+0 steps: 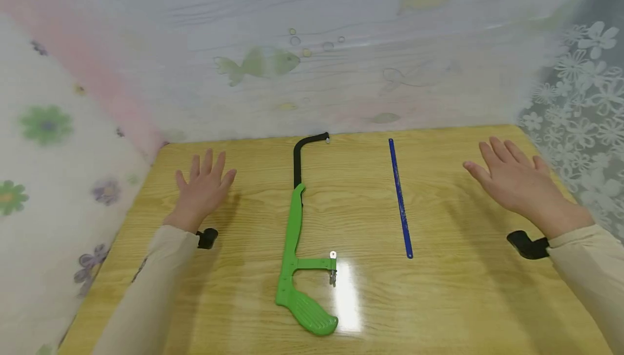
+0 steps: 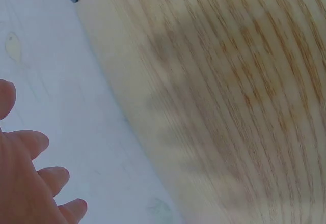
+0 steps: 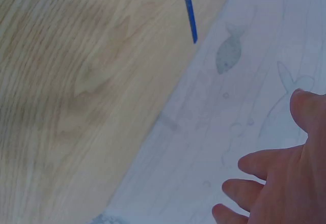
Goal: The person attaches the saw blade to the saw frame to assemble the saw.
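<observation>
A hacksaw frame [image 1: 292, 225] with a green handle and a bent black front arm lies on the wooden table, its grip toward me. To its right lies a separate blue hacksaw blade [image 1: 401, 198], whose far end also shows in the right wrist view. My left hand [image 1: 202, 189] is held over the table left of the frame, fingers spread, holding nothing. Off to the right of the blade, my right hand [image 1: 517, 181] is likewise spread and bare. In the left wrist view, the fingers [image 2: 53, 180] are straight above the table's far edge.
The wooden table [image 1: 234, 290] ends at the back against a pale curtain [image 1: 341, 84] printed with fish. Flowered fabric [image 1: 44, 181] hangs along the left side, and white lace flowers [image 1: 595, 105] hang on the right. A wing nut [image 1: 333, 276] sits on the frame's near post.
</observation>
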A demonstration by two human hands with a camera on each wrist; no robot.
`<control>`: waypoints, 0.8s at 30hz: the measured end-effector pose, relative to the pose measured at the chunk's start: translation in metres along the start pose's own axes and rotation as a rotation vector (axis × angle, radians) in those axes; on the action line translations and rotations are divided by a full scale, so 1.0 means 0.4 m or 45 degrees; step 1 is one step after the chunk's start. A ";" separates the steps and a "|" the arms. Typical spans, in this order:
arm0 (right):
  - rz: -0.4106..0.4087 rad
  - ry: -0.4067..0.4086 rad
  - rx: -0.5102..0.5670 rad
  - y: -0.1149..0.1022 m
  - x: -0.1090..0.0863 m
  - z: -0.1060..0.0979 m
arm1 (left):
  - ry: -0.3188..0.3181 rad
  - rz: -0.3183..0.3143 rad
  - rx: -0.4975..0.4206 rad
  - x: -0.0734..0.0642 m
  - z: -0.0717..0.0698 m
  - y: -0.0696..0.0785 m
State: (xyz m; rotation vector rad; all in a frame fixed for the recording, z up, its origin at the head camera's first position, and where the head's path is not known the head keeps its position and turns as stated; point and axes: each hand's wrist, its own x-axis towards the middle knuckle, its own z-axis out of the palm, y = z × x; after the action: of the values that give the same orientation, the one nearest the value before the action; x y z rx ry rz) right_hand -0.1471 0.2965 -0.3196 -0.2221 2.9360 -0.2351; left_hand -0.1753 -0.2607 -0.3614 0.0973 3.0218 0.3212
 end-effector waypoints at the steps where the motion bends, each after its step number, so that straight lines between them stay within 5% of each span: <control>1: 0.000 0.002 -0.002 0.000 0.001 0.001 | 0.000 0.001 0.001 -0.001 0.000 0.001; 14: 0.005 0.014 0.021 -0.017 0.011 0.001 | 0.035 0.006 0.037 -0.007 -0.007 0.008; 24: -0.002 0.099 -0.025 -0.007 0.012 0.033 | 0.151 0.081 -0.053 0.004 0.040 0.029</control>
State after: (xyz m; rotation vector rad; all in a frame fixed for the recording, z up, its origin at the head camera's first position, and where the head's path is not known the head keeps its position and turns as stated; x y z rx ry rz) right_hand -0.1487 0.2911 -0.3328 -0.2235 3.0162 -0.2201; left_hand -0.1747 -0.2460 -0.3748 0.1782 3.1323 0.4093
